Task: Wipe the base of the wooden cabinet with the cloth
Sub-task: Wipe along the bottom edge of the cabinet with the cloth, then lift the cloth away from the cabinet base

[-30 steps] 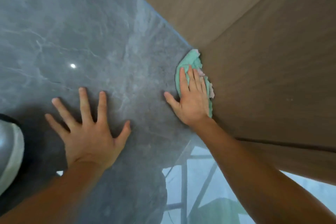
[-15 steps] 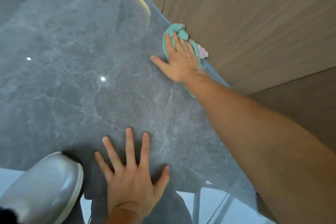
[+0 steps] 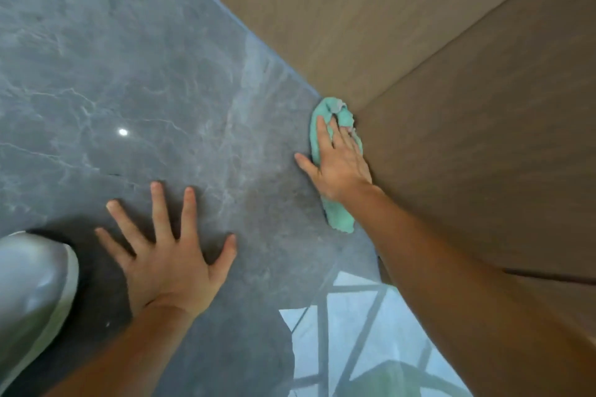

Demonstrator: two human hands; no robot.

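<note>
The wooden cabinet (image 3: 435,80) fills the right side, its brown panels meeting the grey marble floor (image 3: 135,80) along a slanting line. A teal cloth (image 3: 338,216) is bunched at the foot of the cabinet, just where two panels join at a corner. My right hand (image 3: 338,164) lies flat on top of the cloth and presses it against the cabinet's base; the fingers cover its middle. My left hand (image 3: 167,255) rests palm down on the floor, fingers spread, holding nothing.
A grey shoe toe (image 3: 32,293) sits on the floor at the lower left, close to my left hand. A bright window reflection (image 3: 348,332) shines on the glossy floor at the bottom centre. A ceiling light glints at the left.
My right hand has drawn the cloth back along the cabinet's base toward me, to the corner between the panels. My left hand has stayed planted on the floor while my view shifted.
</note>
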